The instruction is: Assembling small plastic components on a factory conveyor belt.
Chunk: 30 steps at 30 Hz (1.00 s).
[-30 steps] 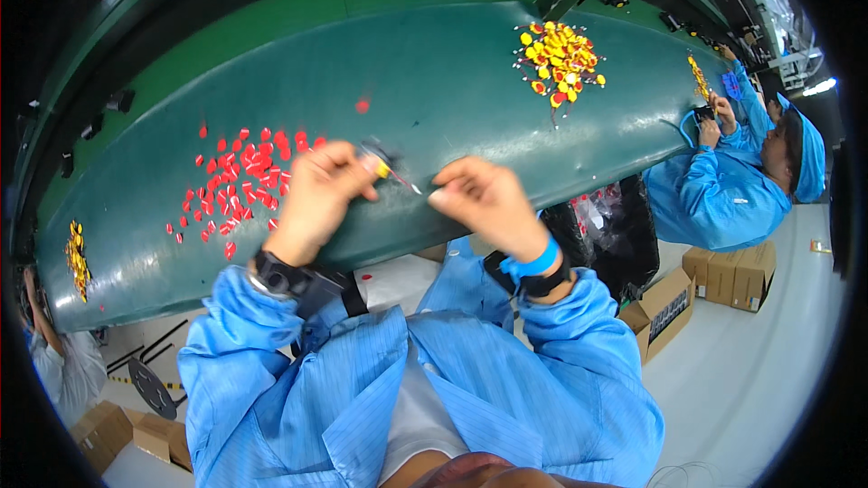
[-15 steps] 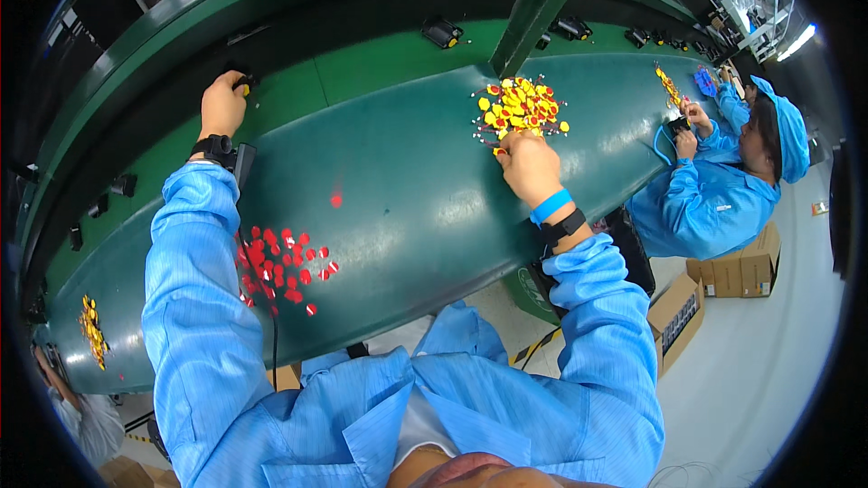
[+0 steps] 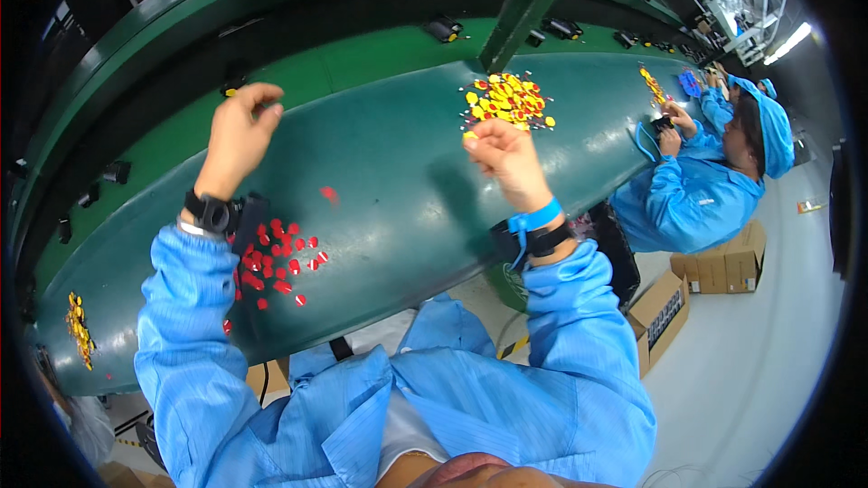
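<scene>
My left hand (image 3: 239, 137) hovers over the far side of the green work surface, thumb and fingers apart, with nothing visible in it. A small black device (image 3: 235, 78) with a bit of yellow sits just beyond it on the green strip. Raised at the near edge of a heap of yellow and red round pieces with thin wires (image 3: 508, 98), my right hand (image 3: 508, 161) pinches one small yellow piece (image 3: 469, 137) between thumb and fingertips. Red round stickers (image 3: 268, 262) lie scattered near my left forearm; a lone red one (image 3: 329, 193) is farther off.
Several black devices (image 3: 443, 29) stand along the far green strip (image 3: 380, 59). A green post (image 3: 529, 14) rises behind the heap. To the right a co-worker in blue (image 3: 692, 190) handles a black object. Another yellow pile (image 3: 80, 330) lies far left. Cardboard boxes (image 3: 723, 258) are on the floor.
My left hand has let go of the black device and drawn back toward me, fingers spreading. The right hand has lifted from the heap, slightly left and nearer, with the yellow piece.
</scene>
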Each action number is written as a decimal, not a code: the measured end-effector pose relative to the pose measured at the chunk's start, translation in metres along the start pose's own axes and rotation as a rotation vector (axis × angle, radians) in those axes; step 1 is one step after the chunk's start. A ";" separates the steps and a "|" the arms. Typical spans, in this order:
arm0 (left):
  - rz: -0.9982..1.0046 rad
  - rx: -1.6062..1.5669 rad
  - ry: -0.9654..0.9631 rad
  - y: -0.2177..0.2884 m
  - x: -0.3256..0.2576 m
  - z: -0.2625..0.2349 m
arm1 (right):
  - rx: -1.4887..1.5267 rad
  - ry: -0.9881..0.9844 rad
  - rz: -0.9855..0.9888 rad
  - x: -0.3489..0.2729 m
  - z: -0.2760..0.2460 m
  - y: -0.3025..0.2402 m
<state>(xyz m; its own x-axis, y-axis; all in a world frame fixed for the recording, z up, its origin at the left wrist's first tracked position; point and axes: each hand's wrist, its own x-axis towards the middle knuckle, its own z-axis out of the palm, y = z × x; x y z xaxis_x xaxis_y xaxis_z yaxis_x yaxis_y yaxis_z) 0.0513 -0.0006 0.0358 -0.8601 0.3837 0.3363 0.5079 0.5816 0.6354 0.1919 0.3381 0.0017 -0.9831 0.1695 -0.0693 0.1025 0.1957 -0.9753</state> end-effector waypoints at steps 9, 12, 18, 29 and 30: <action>-0.552 -1.131 -0.432 0.099 -0.111 0.030 | 0.501 -0.041 -0.370 -0.076 0.121 -0.031; -0.629 -1.413 -0.427 0.106 -0.135 0.038 | 0.318 0.053 -0.540 -0.095 0.131 -0.023; -0.661 -1.535 -0.293 0.105 -0.166 0.040 | 0.019 0.025 -0.663 -0.121 0.127 -0.026; -0.417 -1.016 0.093 0.110 -0.194 0.051 | 0.105 -0.098 -0.200 -0.144 0.139 -0.022; -0.437 -1.052 0.098 0.110 -0.196 0.052 | 0.176 -0.096 -0.190 -0.143 0.142 -0.017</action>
<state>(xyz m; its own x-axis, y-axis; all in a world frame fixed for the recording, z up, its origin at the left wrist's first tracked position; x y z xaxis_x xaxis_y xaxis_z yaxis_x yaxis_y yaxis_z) 0.2784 0.0249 0.0034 -0.9767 0.2119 -0.0332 -0.0880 -0.2549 0.9630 0.3089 0.1740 -0.0018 -0.9929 0.0517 0.1071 -0.1049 0.0432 -0.9935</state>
